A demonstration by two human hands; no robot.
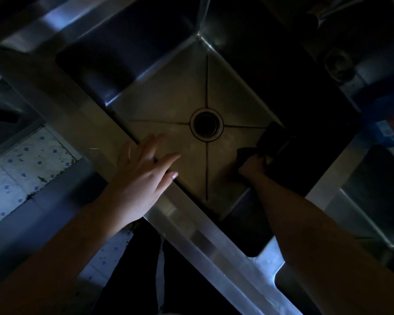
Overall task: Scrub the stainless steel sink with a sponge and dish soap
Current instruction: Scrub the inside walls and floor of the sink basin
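A deep stainless steel sink [173,92] fills the middle of the dim view, with creased lines running to a round drain [206,124]. My left hand [143,178] rests on the near rim with spread fingers reaching over the edge, holding nothing. Down in the basin at the right, my right hand [251,165] is closed on a dark sponge [268,138] pressed against the floor near the right wall. No soap suds can be made out in the low light.
A second basin [373,194] lies to the right beyond a steel divider. A blue packet [389,130] sits at the right edge. Tiled floor [21,169] shows at the left, and my dark trousers [146,269] below the rim.
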